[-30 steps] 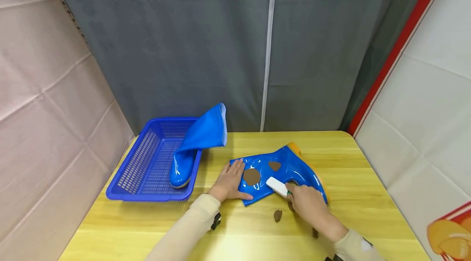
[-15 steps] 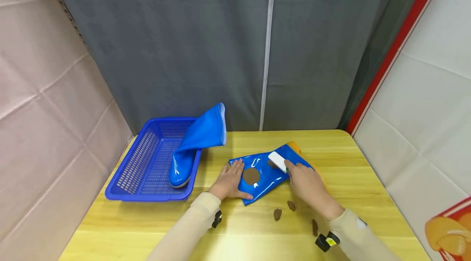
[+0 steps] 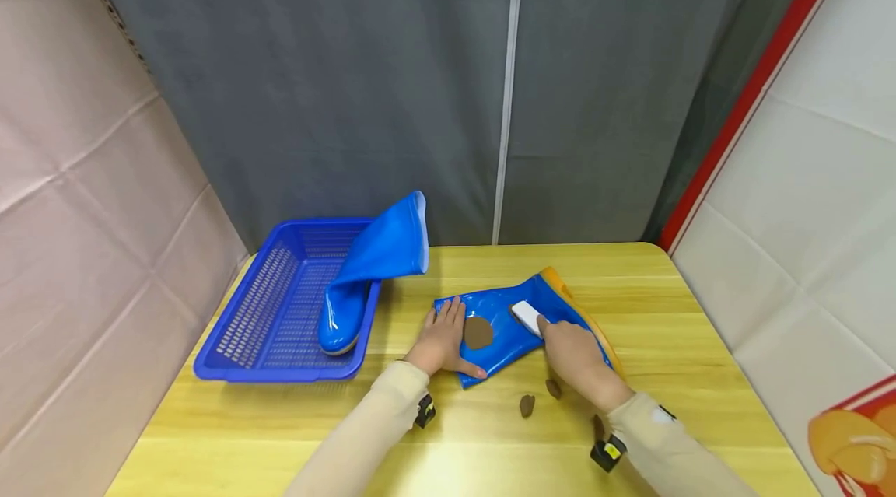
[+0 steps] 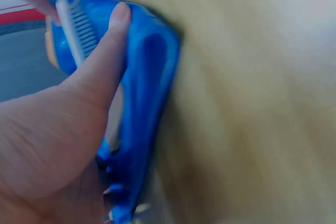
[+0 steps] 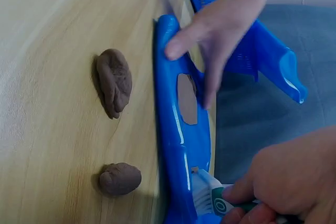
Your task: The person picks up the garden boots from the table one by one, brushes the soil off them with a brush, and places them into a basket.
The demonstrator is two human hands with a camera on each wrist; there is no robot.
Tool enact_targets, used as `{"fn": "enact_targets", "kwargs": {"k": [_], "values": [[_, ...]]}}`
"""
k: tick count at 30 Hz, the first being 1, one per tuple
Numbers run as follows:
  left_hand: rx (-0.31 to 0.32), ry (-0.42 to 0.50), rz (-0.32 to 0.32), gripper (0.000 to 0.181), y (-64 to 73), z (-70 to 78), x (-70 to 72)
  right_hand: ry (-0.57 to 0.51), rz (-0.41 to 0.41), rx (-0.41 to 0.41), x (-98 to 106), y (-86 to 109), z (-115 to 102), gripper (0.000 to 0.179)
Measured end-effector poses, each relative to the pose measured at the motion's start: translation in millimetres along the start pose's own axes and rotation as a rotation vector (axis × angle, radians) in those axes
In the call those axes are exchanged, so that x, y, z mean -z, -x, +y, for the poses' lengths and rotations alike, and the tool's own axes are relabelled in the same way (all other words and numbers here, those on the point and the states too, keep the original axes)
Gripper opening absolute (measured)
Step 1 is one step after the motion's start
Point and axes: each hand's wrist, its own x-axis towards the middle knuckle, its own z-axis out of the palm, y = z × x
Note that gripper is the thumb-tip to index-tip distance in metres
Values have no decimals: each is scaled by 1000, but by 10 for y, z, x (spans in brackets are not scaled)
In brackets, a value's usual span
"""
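A shiny blue rain boot [image 3: 504, 353] with an orange sole lies on its side on the table, a round brown patch [image 3: 479, 332] on its shaft. My left hand [image 3: 441, 340] presses on the shaft near the top opening, fingers spread and thumb along the edge. With my right hand [image 3: 575, 357] I grip the green handle of a white scrub brush [image 3: 525, 316]. Its bristles [image 5: 203, 198] meet the boot around the ankle, where a bit of brown shows beside them. Several brown lumps lie on the table below the boot, among them a lump [image 3: 527, 405] and a smaller lump [image 3: 553, 388].
At the left stands a blue plastic basket [image 3: 224, 372] with perforated walls. A second blue boot [image 3: 388, 240] leans in it, toe down, its shaft jutting over the right rim. A grey curtain [image 3: 350, 92] hangs behind the wooden table [image 3: 210, 442].
The brush in my right hand has moved from the boot's lower side up to the smaller brown patch, which it now mostly covers. My left hand stays on the shaft.
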Motion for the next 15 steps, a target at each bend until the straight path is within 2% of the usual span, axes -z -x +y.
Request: {"fn": "enact_targets", "kwargs": {"k": [7,11,15], "values": [[50,-69,-25,134,5,48,7,-19,-67,13,80,41,-1,35],[92,-112,-61,133,-3,60,9,-10,-98,37,123,84,-1,34],[88,-127,-63,133,-5,80,-18,-25,-131,34,198,205,-16,33]]}}
